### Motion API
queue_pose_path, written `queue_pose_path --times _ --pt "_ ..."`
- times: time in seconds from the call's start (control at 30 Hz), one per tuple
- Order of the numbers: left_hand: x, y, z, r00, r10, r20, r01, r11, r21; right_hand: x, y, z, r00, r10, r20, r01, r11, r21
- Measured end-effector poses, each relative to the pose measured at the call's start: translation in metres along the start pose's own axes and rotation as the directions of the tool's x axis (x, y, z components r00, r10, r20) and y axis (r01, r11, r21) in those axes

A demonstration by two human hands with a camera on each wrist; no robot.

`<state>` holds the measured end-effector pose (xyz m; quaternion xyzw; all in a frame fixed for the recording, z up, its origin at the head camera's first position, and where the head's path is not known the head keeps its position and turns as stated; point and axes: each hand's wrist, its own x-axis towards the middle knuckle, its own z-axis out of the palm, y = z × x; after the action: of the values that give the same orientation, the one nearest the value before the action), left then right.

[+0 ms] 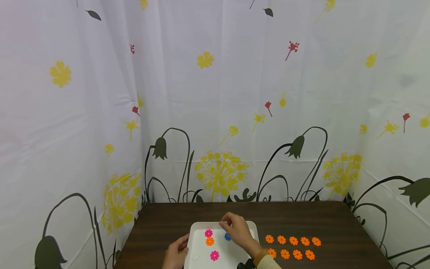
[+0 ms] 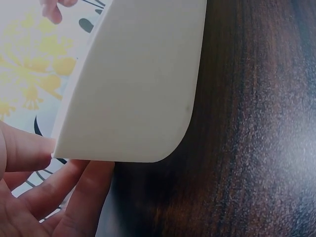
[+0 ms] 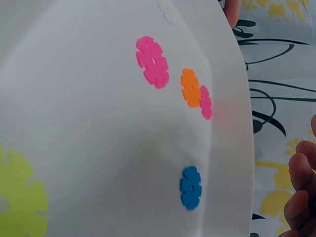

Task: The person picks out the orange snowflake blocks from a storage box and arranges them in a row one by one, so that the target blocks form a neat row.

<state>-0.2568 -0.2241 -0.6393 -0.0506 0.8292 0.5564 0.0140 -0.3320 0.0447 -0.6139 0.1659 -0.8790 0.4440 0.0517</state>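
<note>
My left hand (image 1: 176, 252) grips the left side of a white tray (image 1: 201, 261), thumb at the rim and fingers against the outer wall in the left wrist view. Inside lie two pink flower-shaped discs (image 1: 214, 255), an orange disc (image 1: 209, 241) partly over one of them in the right wrist view, and a blue disc (image 1: 227, 237). A yellow-green disc (image 3: 19, 197) appears close to the right wrist camera; the right arm hides it in the head view. Over the tray's far edge hovers my right hand (image 1: 236, 228), fingers loosely bent, nothing visible between them.
Two rows of orange flower discs (image 1: 293, 241) lie on the dark wooden table (image 1: 161, 220), right of the tray. A faint pale disc (image 1: 195, 257) shows near the tray's left side. Behind the table hangs a white flower-print curtain (image 1: 235, 93).
</note>
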Motion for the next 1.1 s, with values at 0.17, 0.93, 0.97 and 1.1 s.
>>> queue_pose_path --times 0.17,0.93,0.97,1.1 --pt "-0.002 -0.001 0.001 1.0 0.02 0.004 -0.02 1.0 -0.012 -0.001 -0.002 0.01 0.999 0.031 0.014 -0.031 1.0 -0.005" --pt "-0.005 -0.003 -0.001 0.997 0.079 -0.002 -0.079 0.996 -0.038 0.007 -0.005 0.037 0.996 0.058 0.064 -0.057 0.998 -0.023" --pt "-0.005 -0.003 -0.001 0.997 0.081 -0.004 -0.081 0.996 -0.039 0.008 -0.005 0.038 0.997 0.051 0.062 -0.049 0.998 -0.03" --pt "-0.004 -0.003 0.001 0.997 0.078 -0.016 -0.079 0.996 -0.036 0.011 -0.003 0.039 0.997 0.028 0.076 -0.025 0.999 -0.043"
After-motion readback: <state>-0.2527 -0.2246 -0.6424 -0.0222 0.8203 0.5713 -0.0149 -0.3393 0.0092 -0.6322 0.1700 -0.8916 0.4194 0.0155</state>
